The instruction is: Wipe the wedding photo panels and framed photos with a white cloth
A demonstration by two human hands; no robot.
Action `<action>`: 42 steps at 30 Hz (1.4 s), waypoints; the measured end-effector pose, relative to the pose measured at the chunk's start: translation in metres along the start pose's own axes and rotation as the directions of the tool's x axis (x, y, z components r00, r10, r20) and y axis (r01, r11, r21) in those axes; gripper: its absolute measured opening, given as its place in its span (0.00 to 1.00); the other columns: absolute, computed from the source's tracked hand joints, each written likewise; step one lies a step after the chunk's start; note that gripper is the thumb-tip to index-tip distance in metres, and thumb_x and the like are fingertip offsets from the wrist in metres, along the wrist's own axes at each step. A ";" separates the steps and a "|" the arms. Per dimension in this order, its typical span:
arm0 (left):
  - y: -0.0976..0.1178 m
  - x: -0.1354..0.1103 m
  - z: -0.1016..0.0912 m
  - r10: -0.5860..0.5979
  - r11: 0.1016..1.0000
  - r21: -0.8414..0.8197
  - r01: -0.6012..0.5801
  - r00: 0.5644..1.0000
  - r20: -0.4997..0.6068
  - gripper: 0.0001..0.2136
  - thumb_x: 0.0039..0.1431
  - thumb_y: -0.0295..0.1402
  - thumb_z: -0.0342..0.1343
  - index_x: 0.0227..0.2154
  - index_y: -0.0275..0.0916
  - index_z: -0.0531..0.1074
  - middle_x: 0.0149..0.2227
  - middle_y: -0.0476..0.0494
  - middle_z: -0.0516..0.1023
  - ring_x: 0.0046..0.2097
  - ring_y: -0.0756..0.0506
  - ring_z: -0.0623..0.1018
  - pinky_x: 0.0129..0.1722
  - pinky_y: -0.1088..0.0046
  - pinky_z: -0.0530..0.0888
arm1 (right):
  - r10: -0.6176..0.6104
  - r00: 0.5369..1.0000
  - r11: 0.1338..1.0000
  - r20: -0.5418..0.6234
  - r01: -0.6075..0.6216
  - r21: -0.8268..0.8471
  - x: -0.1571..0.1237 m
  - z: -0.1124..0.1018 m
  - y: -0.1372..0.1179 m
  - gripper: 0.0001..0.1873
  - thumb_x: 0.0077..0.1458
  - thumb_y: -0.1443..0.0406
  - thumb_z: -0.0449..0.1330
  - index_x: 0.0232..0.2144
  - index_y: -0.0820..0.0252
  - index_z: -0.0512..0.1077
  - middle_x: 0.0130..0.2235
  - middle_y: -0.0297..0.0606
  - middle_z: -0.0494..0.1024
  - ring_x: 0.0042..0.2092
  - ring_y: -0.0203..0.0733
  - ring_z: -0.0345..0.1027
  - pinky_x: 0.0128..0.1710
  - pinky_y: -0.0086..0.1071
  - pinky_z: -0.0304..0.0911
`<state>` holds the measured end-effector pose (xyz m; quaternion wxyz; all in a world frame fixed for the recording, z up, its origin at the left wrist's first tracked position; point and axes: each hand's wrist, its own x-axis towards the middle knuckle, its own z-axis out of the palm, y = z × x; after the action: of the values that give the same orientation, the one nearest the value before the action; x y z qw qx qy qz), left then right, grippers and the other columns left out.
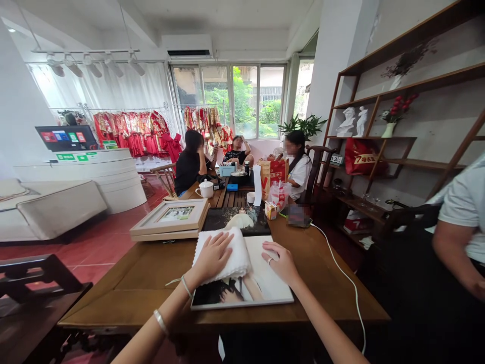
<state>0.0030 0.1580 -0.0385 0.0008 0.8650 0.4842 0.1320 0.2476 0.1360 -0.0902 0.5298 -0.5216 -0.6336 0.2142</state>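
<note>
My left hand (214, 256) lies flat with its fingers spread on a folded white cloth (239, 255). Under the cloth is a photo panel (261, 290) printed with a picture in black, white and skin tones; the cloth hides its upper left part. My right hand (280, 260) rests on the right side of that panel, fingers slightly bent and apart, holding nothing. Just beyond lies a dark photo panel (215, 220) showing a white dress. Left of it, pale picture frames (170, 228) are stacked.
On the wooden table (151, 275) are a lidded white mug (205, 189), a small box (270, 210), a phone (297, 216) with a white cable (350, 273) running off the right side, and paper bags (273, 174). Several people sit at the far end. Another person's arm (454, 253) is at right.
</note>
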 end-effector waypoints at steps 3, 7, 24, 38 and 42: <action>0.012 -0.018 -0.004 0.049 0.999 -0.022 -0.049 0.999 0.010 0.23 0.65 0.38 0.40 0.61 0.45 0.54 0.63 0.45 0.57 0.64 0.40 0.55 0.61 0.49 0.53 | 0.010 1.000 1.000 0.001 -0.010 -0.009 0.000 0.001 -0.001 0.12 0.44 0.68 0.62 0.35 0.60 0.78 0.46 0.46 0.78 0.48 0.48 0.72 0.53 0.43 0.63; 0.033 -0.048 -0.010 0.104 0.994 -0.043 -0.103 0.994 0.027 0.24 0.64 0.39 0.41 0.62 0.47 0.51 0.64 0.46 0.56 0.64 0.39 0.55 0.61 0.48 0.53 | 0.009 1.000 1.000 0.003 -0.009 -0.015 0.000 0.001 0.000 0.12 0.44 0.68 0.62 0.35 0.60 0.78 0.45 0.47 0.78 0.48 0.49 0.72 0.53 0.44 0.63; 0.035 0.028 0.003 0.069 0.997 -0.044 -0.067 0.997 0.039 0.23 0.64 0.40 0.42 0.60 0.42 0.57 0.62 0.42 0.60 0.63 0.39 0.57 0.61 0.51 0.54 | -0.035 0.999 0.999 0.026 0.035 0.012 0.001 -0.001 0.005 0.12 0.45 0.68 0.60 0.35 0.60 0.78 0.45 0.46 0.79 0.48 0.49 0.72 0.53 0.44 0.63; 0.063 -0.012 0.002 0.139 0.988 -0.078 -0.136 0.989 0.039 0.24 0.63 0.39 0.43 0.62 0.46 0.53 0.64 0.45 0.56 0.64 0.39 0.54 0.61 0.48 0.52 | -0.038 0.998 0.999 0.041 0.038 -0.003 0.000 -0.002 -0.001 0.16 0.45 0.71 0.56 0.36 0.60 0.78 0.45 0.46 0.78 0.50 0.48 0.71 0.54 0.43 0.62; 0.081 -0.033 0.001 0.191 0.977 -0.111 -0.184 0.980 0.054 0.25 0.63 0.39 0.43 0.63 0.48 0.49 0.64 0.47 0.55 0.65 0.39 0.53 0.61 0.47 0.51 | -0.051 0.997 0.998 0.056 0.049 0.039 0.000 -0.003 0.002 0.18 0.42 0.73 0.54 0.35 0.60 0.78 0.45 0.45 0.79 0.50 0.47 0.71 0.54 0.42 0.62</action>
<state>0.0543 0.0876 -0.0368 0.0497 0.9094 0.3923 0.1292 0.2514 0.1358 -0.0904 0.5265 -0.4891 -0.6571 0.2275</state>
